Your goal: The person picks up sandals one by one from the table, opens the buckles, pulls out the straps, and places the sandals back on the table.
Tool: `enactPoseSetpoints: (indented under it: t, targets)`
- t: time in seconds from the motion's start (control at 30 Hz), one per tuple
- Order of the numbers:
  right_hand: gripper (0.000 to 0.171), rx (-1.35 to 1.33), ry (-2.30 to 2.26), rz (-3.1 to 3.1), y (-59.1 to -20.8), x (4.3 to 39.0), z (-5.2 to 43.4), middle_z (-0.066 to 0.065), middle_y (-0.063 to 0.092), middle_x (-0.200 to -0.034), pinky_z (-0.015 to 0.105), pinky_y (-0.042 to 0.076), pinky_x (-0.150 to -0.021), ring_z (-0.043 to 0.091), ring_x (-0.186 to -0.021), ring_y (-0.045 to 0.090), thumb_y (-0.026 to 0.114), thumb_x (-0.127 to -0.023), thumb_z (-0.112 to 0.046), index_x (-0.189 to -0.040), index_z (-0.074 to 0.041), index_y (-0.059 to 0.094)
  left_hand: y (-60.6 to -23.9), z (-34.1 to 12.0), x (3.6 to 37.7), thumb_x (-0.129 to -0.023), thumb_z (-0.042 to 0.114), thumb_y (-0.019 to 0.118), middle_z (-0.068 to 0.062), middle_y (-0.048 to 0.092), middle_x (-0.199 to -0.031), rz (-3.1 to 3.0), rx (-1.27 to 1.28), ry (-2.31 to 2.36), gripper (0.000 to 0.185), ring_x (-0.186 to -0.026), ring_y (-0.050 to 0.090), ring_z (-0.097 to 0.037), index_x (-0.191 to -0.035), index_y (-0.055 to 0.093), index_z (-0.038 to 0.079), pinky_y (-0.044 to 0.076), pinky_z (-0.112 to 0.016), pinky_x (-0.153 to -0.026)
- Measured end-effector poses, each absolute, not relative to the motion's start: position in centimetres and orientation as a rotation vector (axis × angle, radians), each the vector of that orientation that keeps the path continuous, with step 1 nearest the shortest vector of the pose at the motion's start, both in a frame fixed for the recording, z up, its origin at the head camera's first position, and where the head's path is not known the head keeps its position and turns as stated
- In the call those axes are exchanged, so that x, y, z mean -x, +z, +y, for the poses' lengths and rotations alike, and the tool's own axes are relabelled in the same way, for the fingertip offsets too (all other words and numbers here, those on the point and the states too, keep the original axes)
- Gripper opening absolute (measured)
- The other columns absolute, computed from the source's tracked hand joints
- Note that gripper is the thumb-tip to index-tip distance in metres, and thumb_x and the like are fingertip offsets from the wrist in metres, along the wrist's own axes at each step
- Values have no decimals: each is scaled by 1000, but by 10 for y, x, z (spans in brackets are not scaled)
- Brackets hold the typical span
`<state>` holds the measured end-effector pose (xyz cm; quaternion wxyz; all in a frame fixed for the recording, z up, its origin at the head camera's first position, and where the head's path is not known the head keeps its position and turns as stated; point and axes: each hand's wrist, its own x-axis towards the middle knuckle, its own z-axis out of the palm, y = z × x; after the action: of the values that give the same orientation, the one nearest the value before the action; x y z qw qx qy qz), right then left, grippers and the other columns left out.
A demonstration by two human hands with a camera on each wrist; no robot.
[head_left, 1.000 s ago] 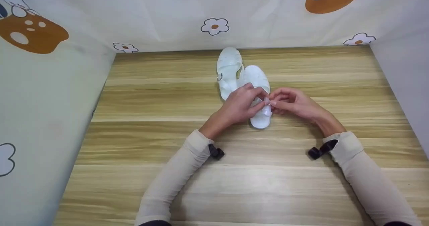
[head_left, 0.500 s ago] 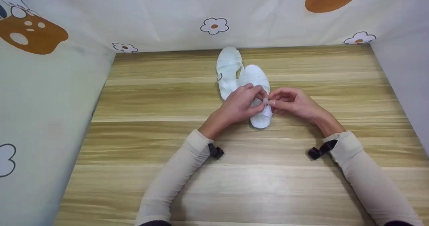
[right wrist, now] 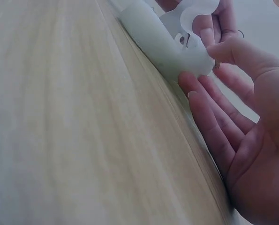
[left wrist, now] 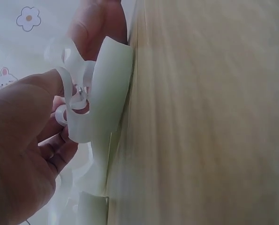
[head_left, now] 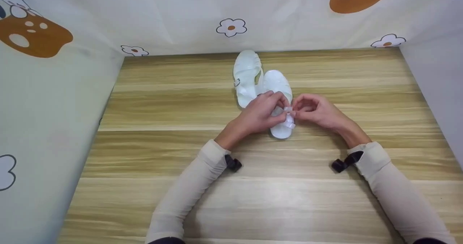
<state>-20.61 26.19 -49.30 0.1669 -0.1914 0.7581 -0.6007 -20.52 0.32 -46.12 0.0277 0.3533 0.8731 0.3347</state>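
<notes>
A white jelly sandal (head_left: 281, 132) lies sole down, toe pointing away from me. My left hand (head_left: 261, 112) reaches over its middle and pinches the ankle strap (head_left: 288, 109) between thumb and forefinger. From the right side, my right hand (head_left: 320, 110) pinches the same strap at the sandal's outer edge, fingertips close to the left ones. The left wrist view shows a small metal buckle pin (left wrist: 81, 91) among the strap loops beside the heel (left wrist: 113, 70). In the right wrist view the lower fingers (right wrist: 209, 119) extend beneath the strap beside the sandal.
The other white sandal (head_left: 247, 64) lies just behind and left, its metal buckle (head_left: 237, 82) on its left side. Both rest on a wood-grain table (head_left: 162, 157), with a flower-printed cloth wall (head_left: 188, 23) behind and walls on both sides.
My right hand has shifted very slightly, its fingers drawn closer together at the strap. A strap piece now juts a bit farther out on the sandal's right side. My left hand stays in place.
</notes>
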Motion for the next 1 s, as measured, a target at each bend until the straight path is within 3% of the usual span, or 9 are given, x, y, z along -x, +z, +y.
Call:
enactPoseSetpoints:
  t: [0.13, 0.4, 0.7, 1.0]
  targets:
    - [19, 519, -1713, 2159, -493, 206, 261, 2, 78, -101, 24, 63, -82, 13, -96, 79, 80, -97, -7, -104, 6, 68, -458, 0, 207, -103, 24, 72, -5, 75, -116, 2667, -1085, 1066, 17, -117, 67, -19, -115, 66, 12, 55, -34, -102]
    - [25, 562, -1707, 2110, -493, 207, 264, 5, 75, -103, 25, 62, -86, 16, -96, 75, 80, -99, -12, -115, 3, 68, -457, -2, 207, -104, 34, 75, 4, 79, -122, 2693, -1147, 1031, 29, -111, 64, -17, -127, 69, 17, 53, -33, -97]
    - [19, 552, -1757, 2048, -493, 207, 271, 4, 78, -102, 25, 62, -81, 13, -90, 72, 73, -103, -9, -114, 6, 72, -459, 0, 209, -103, 28, 76, 0, 79, -119, 2620, -1247, 1168, 23, -113, 70, -14, -120, 76, 12, 53, -28, -104]
    - [17, 522, -1809, 1993, -492, 206, 271, 4, 77, -96, 28, 63, -78, 13, -87, 72, 72, -103, -6, -113, 8, 72, -459, 3, 208, -105, 29, 74, 1, 80, -122, 2677, -1212, 1084, 24, -114, 68, -16, -123, 78, 14, 53, -30, -103]
